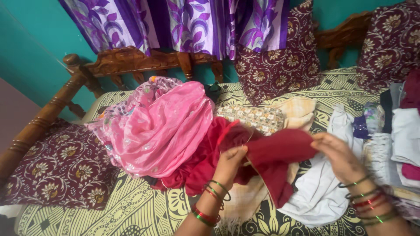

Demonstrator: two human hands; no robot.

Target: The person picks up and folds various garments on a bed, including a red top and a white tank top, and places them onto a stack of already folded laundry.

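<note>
Both my hands hold a dark red garment [280, 153] stretched between them over the bed. My left hand [230, 162] pinches its left edge, with green and red bangles on the wrist. My right hand [339, 155] grips its right end, also wearing bangles. A red cloth [203, 161] lies bunched under and left of my left hand. A crumpled pink shiny cloth [162, 124] is heaped further left. White cloth [321, 192] lies below my right hand.
A patterned cream bedsheet [144, 209] covers the wooden bed [131, 61]. Maroon floral pillows lean at the headboard [280, 57], left [61, 168] and far right [389, 39]. Folded clothes [404, 131] are stacked at right. Purple curtains [183, 24] hang behind.
</note>
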